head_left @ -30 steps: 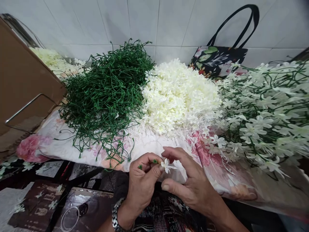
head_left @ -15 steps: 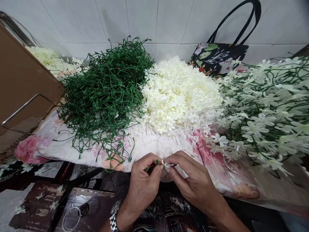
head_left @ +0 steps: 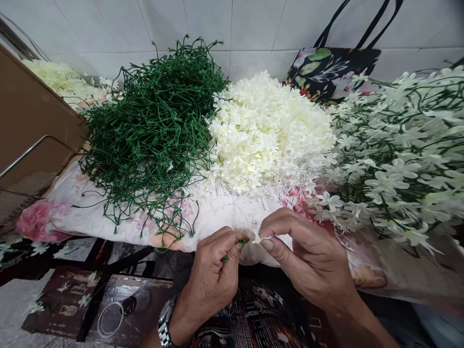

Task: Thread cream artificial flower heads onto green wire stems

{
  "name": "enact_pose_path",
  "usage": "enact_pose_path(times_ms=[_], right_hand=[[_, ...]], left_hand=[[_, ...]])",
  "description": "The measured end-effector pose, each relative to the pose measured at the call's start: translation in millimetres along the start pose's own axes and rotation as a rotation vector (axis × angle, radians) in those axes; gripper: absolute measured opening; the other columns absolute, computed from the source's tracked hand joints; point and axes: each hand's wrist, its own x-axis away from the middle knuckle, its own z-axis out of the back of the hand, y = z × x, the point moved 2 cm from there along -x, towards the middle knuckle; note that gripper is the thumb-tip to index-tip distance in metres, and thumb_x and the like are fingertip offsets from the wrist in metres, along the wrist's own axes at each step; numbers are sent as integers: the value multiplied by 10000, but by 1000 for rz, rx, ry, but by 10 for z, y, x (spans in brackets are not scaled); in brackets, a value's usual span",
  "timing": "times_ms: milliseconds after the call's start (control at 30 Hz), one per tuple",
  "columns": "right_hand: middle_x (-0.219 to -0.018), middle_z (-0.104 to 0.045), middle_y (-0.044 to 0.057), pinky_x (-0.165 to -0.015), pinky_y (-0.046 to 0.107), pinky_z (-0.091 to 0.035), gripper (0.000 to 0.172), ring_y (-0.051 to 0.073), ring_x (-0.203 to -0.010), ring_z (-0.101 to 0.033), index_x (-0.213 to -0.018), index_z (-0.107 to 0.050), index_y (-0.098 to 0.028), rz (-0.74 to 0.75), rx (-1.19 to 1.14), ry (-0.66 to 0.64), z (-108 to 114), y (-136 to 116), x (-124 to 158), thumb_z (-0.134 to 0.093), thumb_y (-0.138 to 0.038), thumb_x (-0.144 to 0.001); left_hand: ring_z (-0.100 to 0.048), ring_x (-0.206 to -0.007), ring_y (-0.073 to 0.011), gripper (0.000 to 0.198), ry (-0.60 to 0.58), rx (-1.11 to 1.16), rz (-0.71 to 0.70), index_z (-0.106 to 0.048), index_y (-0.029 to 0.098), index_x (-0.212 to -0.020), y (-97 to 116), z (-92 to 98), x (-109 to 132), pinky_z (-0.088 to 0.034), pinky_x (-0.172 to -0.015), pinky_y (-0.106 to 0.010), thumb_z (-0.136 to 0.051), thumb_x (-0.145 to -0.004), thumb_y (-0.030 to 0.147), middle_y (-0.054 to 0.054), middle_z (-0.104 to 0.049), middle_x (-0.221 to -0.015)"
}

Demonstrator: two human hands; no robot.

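Observation:
My left hand [head_left: 214, 270] is closed in a pinch on a green artificial stem [head_left: 242, 241], whose small green tips poke out between the fingers. The rest of that stem is hidden in the palm. Between the thumb and forefinger of my right hand [head_left: 313, 261] is a small white artificial flower [head_left: 257, 239], just right of the stem tip, with a slight gap between them. Beyond my hands lie a tangled heap of green stems [head_left: 152, 121] and a pile of loose white flower heads [head_left: 270, 135].
White flowers on green stems [head_left: 402, 169] fill the right side. A floral cloth [head_left: 224, 217] covers the work surface. At the back stands a black floral bag [head_left: 335, 70] against the tiled wall. A cardboard box [head_left: 34, 106] is on the left; a clear ring [head_left: 109, 320] lies lower left.
My right hand has moved right with the flower, away from my left hand, so a gap shows between flower and stem. The view has tilted slightly down.

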Motion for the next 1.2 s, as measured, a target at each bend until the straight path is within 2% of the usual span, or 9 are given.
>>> enact_pose_path(times_ms=[167, 367, 567, 700, 967, 1100, 1200], right_hand=[[-756, -575, 23, -583, 236, -471, 102, 120, -697, -566, -821, -568, -173, 56, 108, -63, -6, -59, -7, -508, -91, -832], [-737, -576, 32, -600, 232, -480, 110, 122, -690, -565, -807, -573, -159, 103, 197, -92, -28, -67, 9, -499, -81, -832], [-717, -565, 38, -583, 244, -481, 121, 132, -675, -556, -820, -561, -161, 135, 257, -48, -94, -10, 39, -473, -80, -837], [-713, -570, 39, -579, 247, -483, 133, 136, -670, -561, -824, -562, -168, 121, 263, -41, -121, 39, 46, -459, -86, -842], [-715, -576, 41, -608, 263, -468, 147, 143, -687, -552, -822, -574, -167, 153, 401, -145, -78, 56, 16, -457, -80, -843], [-736, -574, 43, -623, 262, -469, 123, 137, -700, -553, -816, -558, -159, 116, 366, -109, -102, 78, 38, -468, -79, -840], [-722, -561, 29, -587, 245, -464, 111, 125, -669, -545, -804, -540, -171, 59, 290, -67, -138, 115, 70, -475, -87, -838]], left_hand=[[-453, -519, -107, 250, -25, -33, -19, -490, 179, -634, 44, 4, 2, -326, -483, -216, -406, -850, 86, 17, -473, -567], [-413, -530, -101, 224, -52, -81, -24, -449, 178, -637, 36, -12, 9, -309, -499, -213, -414, -828, 65, 32, -406, -566], [-368, -510, -94, 264, -94, -75, 16, -358, 188, -576, -34, -45, -24, -278, -490, -220, -389, -802, 54, 43, -354, -549], [-357, -502, -93, 255, -110, -57, 18, -349, 189, -561, -102, -76, -41, -273, -482, -221, -380, -768, 45, 45, -345, -536], [-349, -489, -104, 228, -118, -168, -75, -397, 190, -578, -114, -91, -70, -242, -477, -243, -379, -706, 2, 42, -361, -530], [-372, -517, -115, 217, -112, -242, -85, -409, 187, -587, -127, -105, -56, -249, -495, -255, -390, -711, 11, 31, -378, -544], [-353, -509, -107, 233, -103, -192, -75, -380, 190, -577, -150, -126, -49, -250, -492, -248, -386, -750, 33, 36, -354, -541]])
